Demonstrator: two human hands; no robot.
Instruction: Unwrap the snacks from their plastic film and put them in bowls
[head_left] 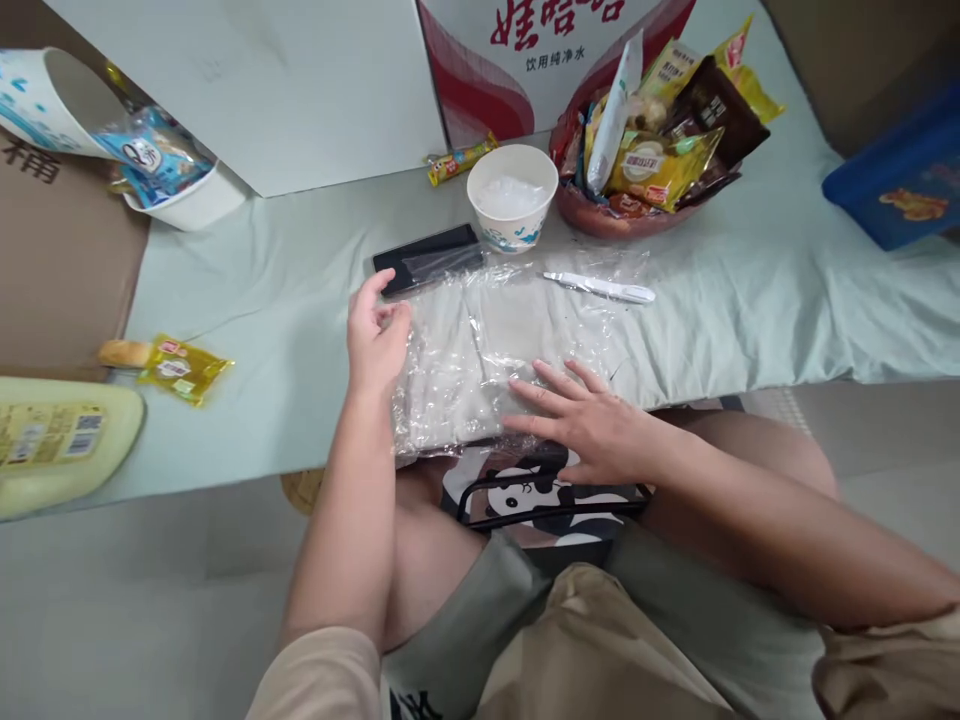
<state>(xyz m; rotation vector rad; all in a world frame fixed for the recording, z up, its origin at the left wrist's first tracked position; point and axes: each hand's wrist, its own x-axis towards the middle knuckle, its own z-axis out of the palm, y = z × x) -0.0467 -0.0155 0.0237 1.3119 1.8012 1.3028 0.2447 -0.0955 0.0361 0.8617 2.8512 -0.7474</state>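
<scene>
A clear, crinkled plastic sheet or bag [450,370] lies spread on the pale green cloth in front of me. On its lower right part rests my right hand [577,415], palm down with fingers spread. My left hand [379,330] is at the sheet's left edge, thumb and forefinger curved apart; nothing shows between them. Just beyond that hand lies a black flat object [427,255], partly under the clear plastic. A white pen-like tool [600,287] is at the sheet's far right. Behind stands a paper cup [513,200] with clear plastic inside.
A basket [622,215] of packaged snacks stands at the back right, near a white and red box [480,100]. To the left are an opened yellow snack packet [187,368], a pale yellow bottle [67,440] and a tipped paper cup [52,100]. A blue container [892,190] is far right.
</scene>
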